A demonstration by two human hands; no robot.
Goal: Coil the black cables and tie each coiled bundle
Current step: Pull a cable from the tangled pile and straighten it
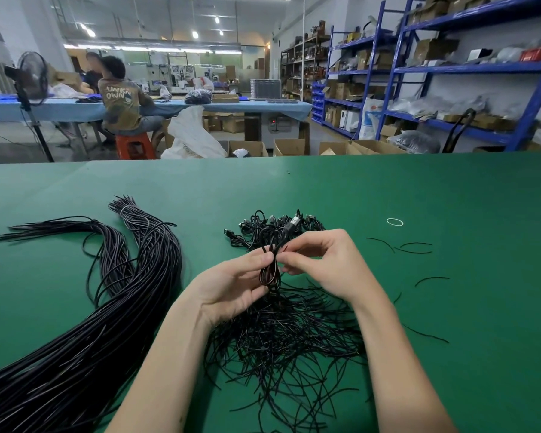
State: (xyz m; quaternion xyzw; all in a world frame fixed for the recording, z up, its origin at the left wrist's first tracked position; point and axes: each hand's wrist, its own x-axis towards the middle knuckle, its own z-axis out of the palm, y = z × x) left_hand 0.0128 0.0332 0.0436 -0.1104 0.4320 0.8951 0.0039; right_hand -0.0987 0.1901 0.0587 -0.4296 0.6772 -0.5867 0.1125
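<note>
Both forearms bare, converging mid-frame. Left hand (231, 285) palm up, thumb and fingers pinching. Right hand (328, 264) just beside it, knuckles up, fingertips curled in a pinch, touching left's.

View: one wide-angle camera, worn on the person's head.
Facing: forward and down across the green counter (388, 189), out to the blue shelves (450, 68) on the right.
Nearness: close over both forearms at the bottom edge; the far room small and curved at the edges.
Shared: nothing, a single view.
</note>
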